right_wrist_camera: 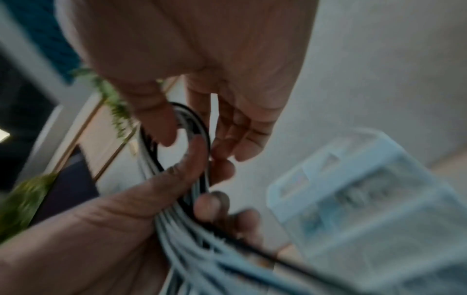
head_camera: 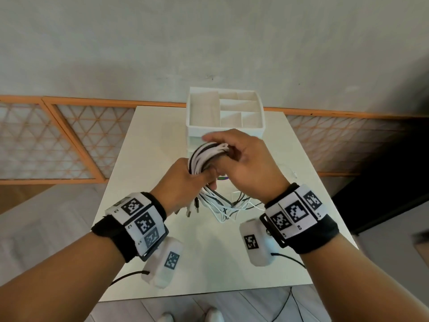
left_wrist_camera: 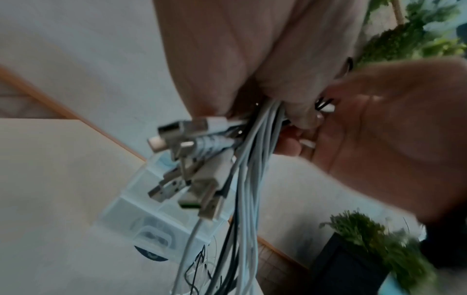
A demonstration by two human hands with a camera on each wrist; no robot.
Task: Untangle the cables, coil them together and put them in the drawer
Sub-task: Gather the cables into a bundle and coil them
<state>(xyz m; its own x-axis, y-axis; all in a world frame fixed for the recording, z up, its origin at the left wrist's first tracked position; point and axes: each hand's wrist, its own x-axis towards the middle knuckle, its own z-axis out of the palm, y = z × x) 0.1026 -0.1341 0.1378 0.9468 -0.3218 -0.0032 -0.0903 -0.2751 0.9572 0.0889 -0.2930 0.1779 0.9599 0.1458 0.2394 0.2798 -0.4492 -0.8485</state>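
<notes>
A bundle of white and black cables (head_camera: 204, 155) is bent into a loop above the table. My left hand (head_camera: 197, 177) grips the bundle at the loop's lower end, fingers curled round the strands (right_wrist_camera: 182, 219). My right hand (head_camera: 224, 147) holds the top of the loop between thumb and fingers (right_wrist_camera: 240, 143). Several USB plugs (left_wrist_camera: 192, 165) stick out below my left fist. The rest of the cables (head_camera: 232, 206) trails down in a loose tangle onto the table. Behind the hands stands the white drawer unit (head_camera: 225, 131), with its drawer fronts (left_wrist_camera: 151, 219) partly showing.
The unit's top tray (head_camera: 204, 108) has several open compartments. The white table (head_camera: 209, 263) ends close to my body. A thin white cable end (head_camera: 293, 174) lies to the right. Potted plants (left_wrist_camera: 374, 235) and a dark box stand off the table's right side.
</notes>
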